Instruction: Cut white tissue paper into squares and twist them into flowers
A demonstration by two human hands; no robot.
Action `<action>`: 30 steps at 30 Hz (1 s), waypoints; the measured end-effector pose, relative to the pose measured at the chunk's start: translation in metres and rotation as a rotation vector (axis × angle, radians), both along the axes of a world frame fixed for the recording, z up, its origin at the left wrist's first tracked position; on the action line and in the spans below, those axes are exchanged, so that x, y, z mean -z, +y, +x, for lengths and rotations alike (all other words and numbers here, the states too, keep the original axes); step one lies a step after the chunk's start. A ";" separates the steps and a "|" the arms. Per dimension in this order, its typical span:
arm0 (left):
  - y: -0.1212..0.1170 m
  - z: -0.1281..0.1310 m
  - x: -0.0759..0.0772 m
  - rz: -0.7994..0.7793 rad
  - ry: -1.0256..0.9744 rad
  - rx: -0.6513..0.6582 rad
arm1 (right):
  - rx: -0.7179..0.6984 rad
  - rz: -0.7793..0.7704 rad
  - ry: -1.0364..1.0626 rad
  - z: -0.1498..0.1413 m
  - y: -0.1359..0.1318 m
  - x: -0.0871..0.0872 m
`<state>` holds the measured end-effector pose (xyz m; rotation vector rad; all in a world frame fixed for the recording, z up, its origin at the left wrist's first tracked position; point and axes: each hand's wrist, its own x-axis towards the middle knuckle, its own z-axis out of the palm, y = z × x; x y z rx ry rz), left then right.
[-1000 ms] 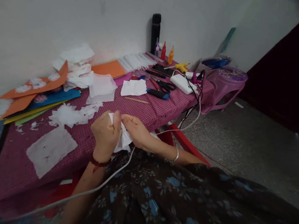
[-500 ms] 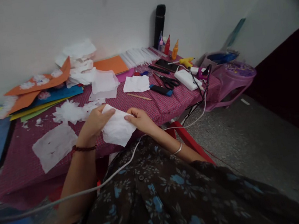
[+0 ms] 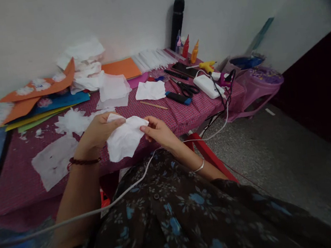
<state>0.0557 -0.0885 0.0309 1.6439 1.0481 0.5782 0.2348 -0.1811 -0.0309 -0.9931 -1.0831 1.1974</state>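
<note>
A crumpled white tissue paper (image 3: 126, 139) is stretched between my two hands above the table's front edge. My left hand (image 3: 99, 130) is closed on its upper left part, thumb on top. At the tissue's right corner, my right hand (image 3: 157, 131) pinches it between thumb and fingers. Beyond my left hand lies a ruffled white tissue flower shape (image 3: 72, 122), partly hidden. A flat translucent sheet (image 3: 54, 163) rests to the left of my wrist. Another creased white tissue (image 3: 149, 90) and a thin wooden stick (image 3: 153, 105) lie beyond my right hand.
Scissors (image 3: 187, 88), a blue-black cutter (image 3: 179, 98), a white power bank-like box (image 3: 207, 86) and a yellow glue gun (image 3: 207, 67) sit at the right. Coloured sheets (image 3: 44, 111) are piled at the left. A white cable (image 3: 131, 187) crosses before my body; a purple stool (image 3: 253, 92) stands right.
The tissue, bunched tightly between my hands a second ago, has been opened out into a wrinkled sheet. Since then both hands have shifted, the left one moving leftward.
</note>
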 end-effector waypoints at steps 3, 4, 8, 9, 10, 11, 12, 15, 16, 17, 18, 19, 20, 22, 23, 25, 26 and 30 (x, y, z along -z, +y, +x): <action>0.011 0.000 -0.004 0.287 0.249 -0.108 | 0.065 -0.038 0.018 -0.004 0.001 0.005; 0.014 0.000 -0.006 0.440 0.344 -0.192 | 0.091 -0.066 0.036 -0.005 0.002 0.007; 0.003 0.006 -0.006 0.904 0.504 -0.417 | 0.109 -0.204 0.092 -0.009 0.004 0.011; -0.006 0.010 -0.003 0.942 0.472 -0.386 | 0.098 -0.219 0.084 -0.010 0.004 0.011; -0.018 0.014 0.002 0.929 0.399 -0.329 | 0.087 -0.218 0.068 -0.012 0.002 0.011; -0.031 0.018 0.007 0.870 0.303 -0.262 | 0.075 -0.206 0.043 -0.013 0.001 0.011; -0.044 0.021 0.014 0.788 0.218 -0.197 | 0.068 -0.184 0.010 -0.014 -0.002 0.010; -0.073 0.028 0.033 0.572 0.054 -0.121 | 0.082 -0.069 -0.153 -0.013 -0.010 0.011; -0.079 0.029 0.037 0.519 0.017 -0.131 | 0.096 -0.027 -0.219 -0.013 -0.012 0.011; -0.083 0.030 0.040 0.473 -0.012 -0.150 | 0.110 0.009 -0.284 -0.012 -0.015 0.012; -0.084 0.030 0.041 0.436 -0.033 -0.176 | 0.122 0.034 -0.346 -0.011 -0.017 0.012; -0.085 0.029 0.042 0.407 -0.046 -0.199 | 0.134 0.049 -0.401 -0.011 -0.018 0.012; -0.085 0.029 0.042 0.383 -0.050 -0.215 | 0.143 0.055 -0.450 -0.010 -0.020 0.012; -0.084 0.030 0.041 0.353 -0.052 -0.228 | 0.163 0.067 -0.535 -0.010 -0.021 0.011; -0.083 0.030 0.041 0.343 -0.058 -0.228 | 0.169 0.075 -0.567 -0.010 -0.022 0.010; -0.082 0.030 0.041 0.328 -0.077 -0.228 | 0.170 0.096 -0.606 -0.011 -0.023 0.009; -0.082 0.030 0.042 0.321 -0.085 -0.229 | 0.165 0.106 -0.615 -0.011 -0.024 0.009; -0.082 0.030 0.042 0.284 -0.089 -0.235 | 0.139 0.138 -0.629 -0.014 -0.028 0.006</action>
